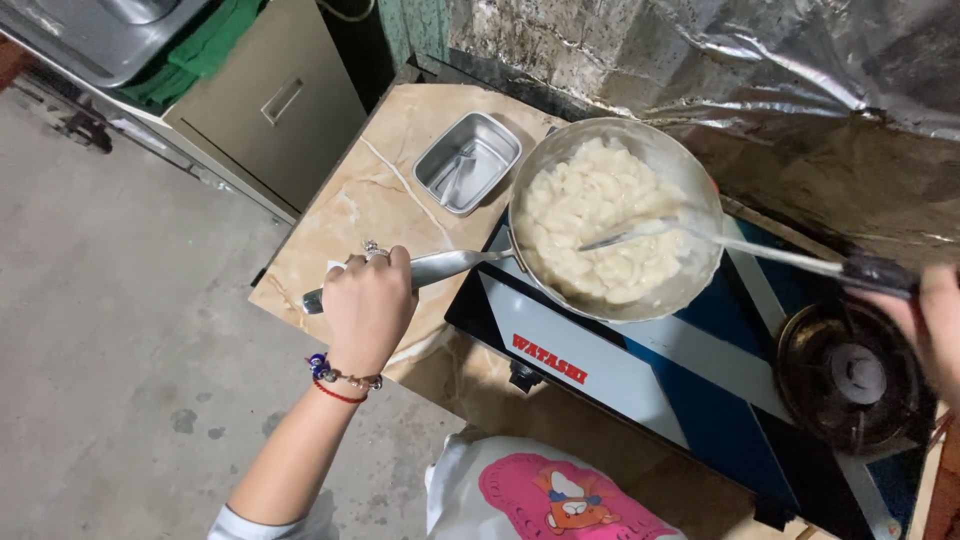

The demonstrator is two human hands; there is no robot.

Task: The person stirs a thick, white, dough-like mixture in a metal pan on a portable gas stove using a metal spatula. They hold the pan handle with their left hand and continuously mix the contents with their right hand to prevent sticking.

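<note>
Hands steadied and stirred a round steel pan of pale creamy pasta.
I clamped my left hand on its handle; my right hand gripped a long metal spoon.

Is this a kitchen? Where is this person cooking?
Probably a simple, makeshift kitchen. A pan of creamy white food sits on a tabletop gas stove, foil covers the wall behind, and the floor is bare concrete.
</note>
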